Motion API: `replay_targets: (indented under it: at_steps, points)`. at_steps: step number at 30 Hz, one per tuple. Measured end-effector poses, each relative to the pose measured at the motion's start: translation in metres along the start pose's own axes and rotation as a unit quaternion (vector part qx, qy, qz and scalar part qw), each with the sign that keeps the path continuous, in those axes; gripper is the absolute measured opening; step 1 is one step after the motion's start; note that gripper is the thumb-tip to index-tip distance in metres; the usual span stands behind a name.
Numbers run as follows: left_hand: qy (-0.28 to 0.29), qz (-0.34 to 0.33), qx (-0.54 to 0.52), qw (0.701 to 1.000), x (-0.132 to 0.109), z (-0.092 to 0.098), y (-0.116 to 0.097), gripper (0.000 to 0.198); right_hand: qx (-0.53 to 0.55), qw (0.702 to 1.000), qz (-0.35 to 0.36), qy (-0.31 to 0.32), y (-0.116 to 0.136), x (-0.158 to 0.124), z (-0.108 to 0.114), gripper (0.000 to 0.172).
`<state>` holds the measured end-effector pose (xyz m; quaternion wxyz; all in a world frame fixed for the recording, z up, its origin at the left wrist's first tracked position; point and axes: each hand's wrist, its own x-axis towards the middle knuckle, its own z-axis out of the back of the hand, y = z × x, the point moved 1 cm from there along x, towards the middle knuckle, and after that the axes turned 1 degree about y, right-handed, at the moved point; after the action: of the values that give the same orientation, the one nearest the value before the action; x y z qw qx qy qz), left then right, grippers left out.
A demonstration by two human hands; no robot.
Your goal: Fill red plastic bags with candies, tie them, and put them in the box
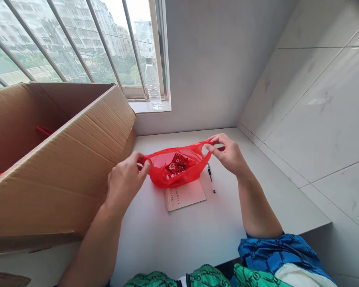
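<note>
A red plastic bag [175, 184] is stretched between my two hands above the white table, its mouth spread towards me. My left hand [125, 179] pinches the bag's left handle, and my right hand [227, 153] pinches the right handle. Inside lie a few small dark-red patterned packets [178, 160]; the bag's folds partly hide them. Below the bag, an open notebook [187, 195] with handwriting shows its near part. A black-and-clear pen [211, 178] rests just right of it.
A large open cardboard box [77, 159] stands at the left, with something red [44, 130] inside. A clear bottle [153, 85] is on the sill of the barred window. The white table [167, 239] meets a grey wall behind and a tiled wall [326, 119] at the right.
</note>
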<state>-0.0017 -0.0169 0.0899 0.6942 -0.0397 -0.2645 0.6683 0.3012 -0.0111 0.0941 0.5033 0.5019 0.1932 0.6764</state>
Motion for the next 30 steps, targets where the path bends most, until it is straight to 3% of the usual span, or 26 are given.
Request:
replay_targets:
  at_steps: [3,6,8,10,12,16,19,22,24,26,28,30]
  points:
    - [-0.101,-0.016,-0.255,0.962,0.008,0.022,-0.010,0.020,0.181,0.982,0.021,-0.054,0.008,0.005,-0.002,0.019]
    - [-0.137,-0.037,-0.466,0.873,0.025,0.029,-0.020,0.025,0.313,0.944,0.022,-0.099,0.015,0.009,-0.010,0.020]
    - [-0.139,-0.051,-0.534,0.833,0.036,0.029,-0.025,0.031,0.365,0.923,0.024,-0.119,0.016,0.012,-0.016,0.019]
    - [-0.128,-0.076,-0.542,0.827,0.043,0.030,-0.029,0.037,0.395,0.911,0.021,-0.114,0.017,0.014,-0.020,0.016]
    - [-0.144,-0.117,-0.497,0.848,0.044,0.031,-0.033,0.040,0.406,0.909,0.020,-0.092,0.018,0.014,-0.023,0.018]
    - [-0.212,-0.203,-0.389,0.873,0.030,0.035,-0.048,0.032,0.356,0.933,0.044,-0.016,0.031,0.004,-0.032,0.047]
    - [-0.139,-0.268,-0.383,0.873,0.016,0.034,-0.066,0.029,0.239,0.966,0.062,0.070,0.044,-0.007,-0.047,0.066]
    - [-0.041,-0.312,-0.403,0.859,0.004,0.021,-0.077,0.028,0.142,0.982,0.100,0.074,0.049,-0.012,-0.062,0.039]
    - [-0.051,-0.286,-0.420,0.860,-0.001,0.005,-0.075,0.038,0.135,0.985,0.096,0.050,0.046,-0.010,-0.066,0.028]
    - [-0.048,-0.226,-0.439,0.868,-0.004,-0.015,-0.068,0.057,0.170,0.982,0.052,0.056,0.041,-0.008,-0.067,0.032]
    - [0.053,-0.168,-0.473,0.863,-0.007,-0.036,-0.060,0.071,0.239,0.966,-0.006,0.094,0.034,-0.006,-0.065,0.032]
    - [0.181,-0.124,-0.512,0.830,-0.008,-0.051,-0.053,0.062,0.320,0.938,-0.057,0.118,0.027,-0.004,-0.064,0.030]
